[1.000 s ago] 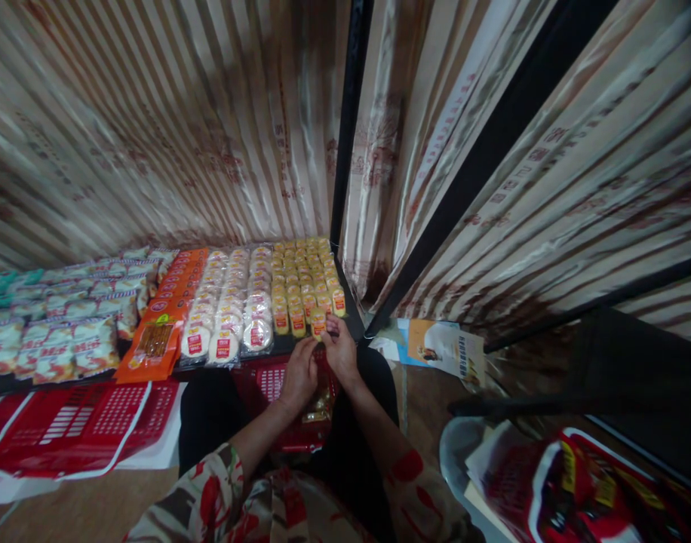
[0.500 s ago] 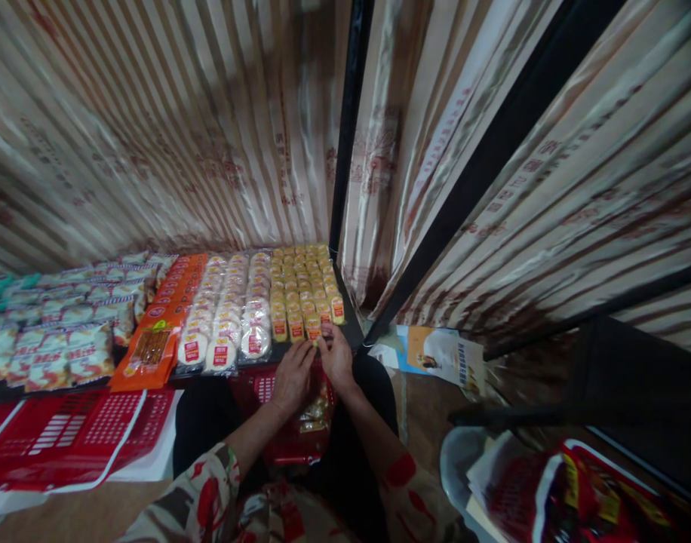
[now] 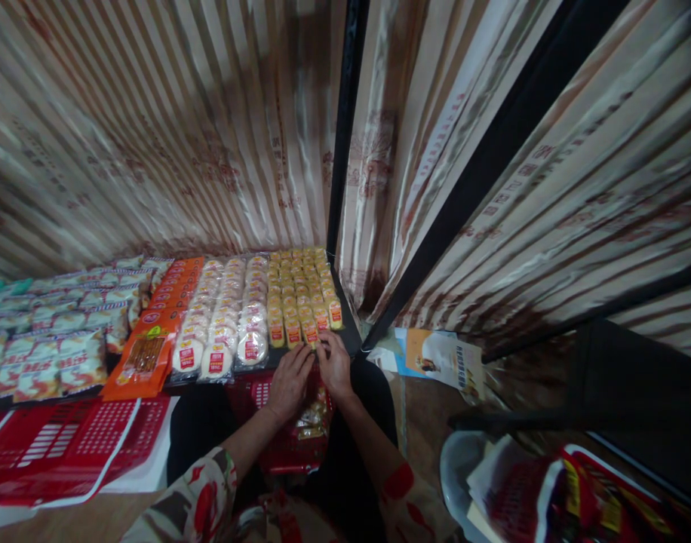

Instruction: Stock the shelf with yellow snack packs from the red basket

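Rows of small yellow snack packets [image 3: 304, 290] with red labels stand on the right end of a black shelf [image 3: 350, 332]. At the front of these rows, my left hand [image 3: 290, 383] and my right hand [image 3: 335, 367] come close together. Their fingertips are closed on a yellow snack packet [image 3: 310, 332] at the front edge; the fingers partly cover its lower end. Left of the yellow rows lie rows of round white wrapped crackers [image 3: 251, 345]. Below my hands, a red basket [image 3: 289, 460] between my knees holds more gold-wrapped packets [image 3: 312, 422].
Orange snack bags [image 3: 145, 354] and white snack bags [image 3: 82, 362] fill the shelf leftward. A red basket [image 3: 56, 445] with a white handle is below. Black posts [image 3: 345, 128] and striped curtains [image 3: 255, 151] stand behind. A grey bin [image 3: 462, 467] and leaflets [image 3: 436, 354] lie right.
My view has shifted slightly, so the shelf sits a little lower and farther left. Both hands stay at the front of the yellow rows, with a small shift of the fingers.
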Demonstrator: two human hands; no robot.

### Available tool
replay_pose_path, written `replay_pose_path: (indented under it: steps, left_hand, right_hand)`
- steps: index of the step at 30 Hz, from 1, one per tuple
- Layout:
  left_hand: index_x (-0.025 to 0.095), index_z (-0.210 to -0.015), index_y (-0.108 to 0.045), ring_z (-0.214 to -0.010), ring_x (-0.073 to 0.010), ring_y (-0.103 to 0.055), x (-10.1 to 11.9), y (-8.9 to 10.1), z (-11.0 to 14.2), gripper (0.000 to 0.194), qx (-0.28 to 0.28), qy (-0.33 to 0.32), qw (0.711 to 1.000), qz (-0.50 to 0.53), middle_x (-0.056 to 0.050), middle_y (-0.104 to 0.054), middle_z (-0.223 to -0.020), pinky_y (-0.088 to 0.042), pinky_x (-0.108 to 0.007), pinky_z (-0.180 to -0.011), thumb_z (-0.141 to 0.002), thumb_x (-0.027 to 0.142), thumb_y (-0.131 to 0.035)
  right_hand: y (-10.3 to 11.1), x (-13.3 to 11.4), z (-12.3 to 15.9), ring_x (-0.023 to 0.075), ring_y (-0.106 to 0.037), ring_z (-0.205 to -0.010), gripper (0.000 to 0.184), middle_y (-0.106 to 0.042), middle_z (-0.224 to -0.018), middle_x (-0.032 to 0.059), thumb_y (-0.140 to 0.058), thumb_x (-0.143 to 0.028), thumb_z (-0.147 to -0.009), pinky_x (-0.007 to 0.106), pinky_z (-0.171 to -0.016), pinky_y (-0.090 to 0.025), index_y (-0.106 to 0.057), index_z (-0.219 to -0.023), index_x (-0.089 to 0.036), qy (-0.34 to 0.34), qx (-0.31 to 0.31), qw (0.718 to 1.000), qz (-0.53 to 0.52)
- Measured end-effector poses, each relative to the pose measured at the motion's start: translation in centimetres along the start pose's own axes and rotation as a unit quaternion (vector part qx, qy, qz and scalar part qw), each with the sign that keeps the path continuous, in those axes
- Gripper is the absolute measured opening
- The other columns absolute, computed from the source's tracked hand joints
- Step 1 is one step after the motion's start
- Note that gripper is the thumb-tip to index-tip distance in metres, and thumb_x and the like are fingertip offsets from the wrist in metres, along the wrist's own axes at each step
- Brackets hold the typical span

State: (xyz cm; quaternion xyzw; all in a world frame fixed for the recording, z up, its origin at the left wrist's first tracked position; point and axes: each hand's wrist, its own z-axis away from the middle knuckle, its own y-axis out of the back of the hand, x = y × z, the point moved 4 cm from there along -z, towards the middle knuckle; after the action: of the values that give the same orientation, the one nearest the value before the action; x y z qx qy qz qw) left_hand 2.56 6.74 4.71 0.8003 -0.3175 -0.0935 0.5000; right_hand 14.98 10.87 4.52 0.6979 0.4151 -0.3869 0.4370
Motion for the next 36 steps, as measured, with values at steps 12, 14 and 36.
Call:
replay_pose_path:
  steps: [12,14,36]
  left_hand:
    - [0.015,-0.135,-0.040,-0.140,-0.0217,-0.019,-1.1,0.1,-0.7,0.050,0.020,-0.026,0.998,-0.054,-0.011,-0.045,-0.140,-0.030,-0.046,-0.109,-0.086,0.008,-0.039]
    - [0.016,-0.138,-0.036,-0.141,-0.0220,-0.015,-1.3,0.1,-1.0,0.051,0.024,-0.027,0.997,-0.062,-0.009,-0.041,-0.143,-0.025,-0.047,-0.111,-0.087,0.009,-0.038]
    - [0.027,-0.136,-0.041,-0.140,-0.0299,-0.015,-2.2,-0.2,-4.4,0.051,0.018,0.042,0.996,-0.075,-0.009,-0.035,-0.147,-0.017,-0.057,-0.110,-0.086,0.027,-0.051]
  right_hand:
    - [-0.2,-0.4,0.6,0.0166,-0.060,-0.095,0.018,-0.056,-0.108,0.0103,-0.043,-0.026,-0.087,0.034,-0.085,-0.054,-0.060,-0.088,-0.019,-0.004,0.004,0.999,-0.033]
    - [-0.2,-0.3,0.8,0.0170,-0.060,-0.097,0.019,-0.056,-0.110,0.0112,-0.043,-0.026,-0.087,0.034,-0.085,-0.053,-0.060,-0.089,-0.019,0.002,0.006,0.999,-0.032]
    - [-0.5,1.1,-5.0,0.0304,-0.018,-0.139,0.059,-0.019,-0.152,0.0137,-0.040,-0.039,-0.088,0.055,-0.106,-0.026,-0.027,-0.143,-0.021,0.039,0.040,0.973,0.225]
